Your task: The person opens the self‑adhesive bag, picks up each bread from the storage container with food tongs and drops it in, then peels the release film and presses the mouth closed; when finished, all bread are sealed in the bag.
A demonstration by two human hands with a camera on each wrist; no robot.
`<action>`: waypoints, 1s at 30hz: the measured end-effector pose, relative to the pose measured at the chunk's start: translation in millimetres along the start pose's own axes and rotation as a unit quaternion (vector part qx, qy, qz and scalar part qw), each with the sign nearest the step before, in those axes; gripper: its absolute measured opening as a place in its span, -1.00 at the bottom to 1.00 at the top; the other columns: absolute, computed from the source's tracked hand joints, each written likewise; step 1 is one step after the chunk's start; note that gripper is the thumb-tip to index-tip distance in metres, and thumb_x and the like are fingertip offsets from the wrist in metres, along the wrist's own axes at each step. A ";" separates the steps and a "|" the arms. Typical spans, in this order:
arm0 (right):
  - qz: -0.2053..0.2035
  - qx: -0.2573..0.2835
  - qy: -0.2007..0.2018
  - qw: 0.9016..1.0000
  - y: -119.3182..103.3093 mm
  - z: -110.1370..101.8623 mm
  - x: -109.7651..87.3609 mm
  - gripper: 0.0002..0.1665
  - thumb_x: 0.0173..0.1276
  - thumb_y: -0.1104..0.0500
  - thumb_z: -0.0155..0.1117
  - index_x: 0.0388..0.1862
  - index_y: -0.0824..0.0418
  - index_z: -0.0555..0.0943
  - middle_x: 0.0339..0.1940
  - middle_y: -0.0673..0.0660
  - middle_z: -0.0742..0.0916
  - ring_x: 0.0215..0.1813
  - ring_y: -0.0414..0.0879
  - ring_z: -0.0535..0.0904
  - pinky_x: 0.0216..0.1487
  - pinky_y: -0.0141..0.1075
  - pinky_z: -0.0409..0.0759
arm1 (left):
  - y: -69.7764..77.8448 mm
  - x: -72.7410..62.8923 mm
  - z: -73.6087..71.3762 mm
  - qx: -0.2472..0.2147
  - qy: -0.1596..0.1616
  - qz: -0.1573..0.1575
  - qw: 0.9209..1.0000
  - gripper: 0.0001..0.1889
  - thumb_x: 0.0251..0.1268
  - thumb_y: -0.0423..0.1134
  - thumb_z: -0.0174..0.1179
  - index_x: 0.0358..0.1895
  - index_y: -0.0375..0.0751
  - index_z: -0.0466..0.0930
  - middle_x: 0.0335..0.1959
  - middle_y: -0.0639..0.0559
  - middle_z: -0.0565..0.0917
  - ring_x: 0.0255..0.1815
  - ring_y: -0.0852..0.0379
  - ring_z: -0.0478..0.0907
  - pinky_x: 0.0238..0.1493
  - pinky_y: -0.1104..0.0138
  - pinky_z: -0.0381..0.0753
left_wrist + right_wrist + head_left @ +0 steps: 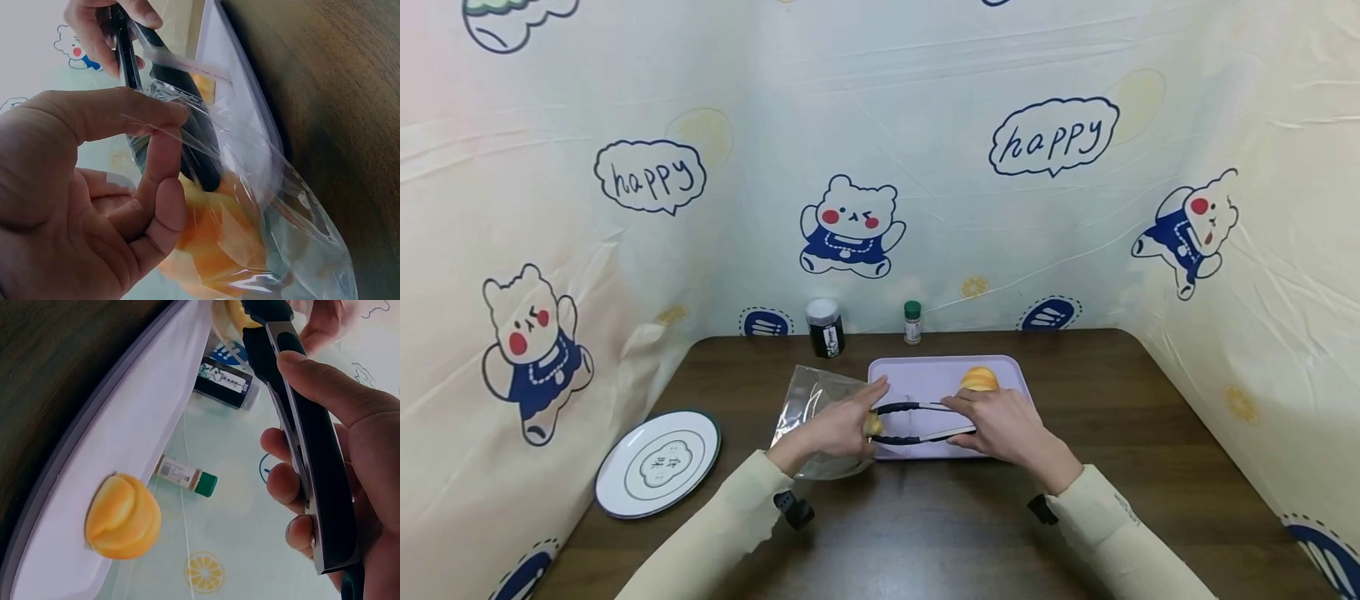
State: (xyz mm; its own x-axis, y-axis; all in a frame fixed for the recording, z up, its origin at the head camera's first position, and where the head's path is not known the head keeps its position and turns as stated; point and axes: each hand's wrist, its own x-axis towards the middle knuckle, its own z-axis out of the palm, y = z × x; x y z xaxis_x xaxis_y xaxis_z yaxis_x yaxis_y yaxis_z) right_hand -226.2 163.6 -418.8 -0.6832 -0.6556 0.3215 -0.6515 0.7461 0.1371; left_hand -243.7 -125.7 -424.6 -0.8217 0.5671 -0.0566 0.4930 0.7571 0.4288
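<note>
Seems the clear plastic bag [808,404] is held by its mouth so the black-and-silver tongs [320,481] can fit inside — left hand [841,423] pinching it thumb-to-forefinger, right hand [1006,423] curled round the tongs. There's a yellow-orange bun [222,240] in the bag at the tongs' tips, near the left edge of the rectangular lilac tray [917,379].
</note>
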 end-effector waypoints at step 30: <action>0.072 -0.008 0.002 0.997 -16.7 4.9 -0.2 -0.17 0.04 -0.44 0.43 0.15 0.04 0.65 -0.08 0.01 0.78 -0.40 -0.11 0.68 -0.51 -0.20 0.61 | -2.8 4.5 -3.5 0.025 0.030 -0.065 0.997 0.14 -0.04 -0.15 0.54 0.61 -0.17 -0.02 0.67 -0.02 -0.03 0.49 -0.11 0.33 0.31 -0.04 0.49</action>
State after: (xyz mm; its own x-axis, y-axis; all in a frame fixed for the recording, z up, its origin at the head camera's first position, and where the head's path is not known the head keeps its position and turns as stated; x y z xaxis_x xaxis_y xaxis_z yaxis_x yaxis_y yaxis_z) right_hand -216.8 150.7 -425.8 -0.7681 -0.5406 0.3431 -0.5410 0.8346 0.1038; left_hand -249.7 -126.4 -422.9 -0.8943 0.4440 -0.0547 0.3937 0.8392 0.3752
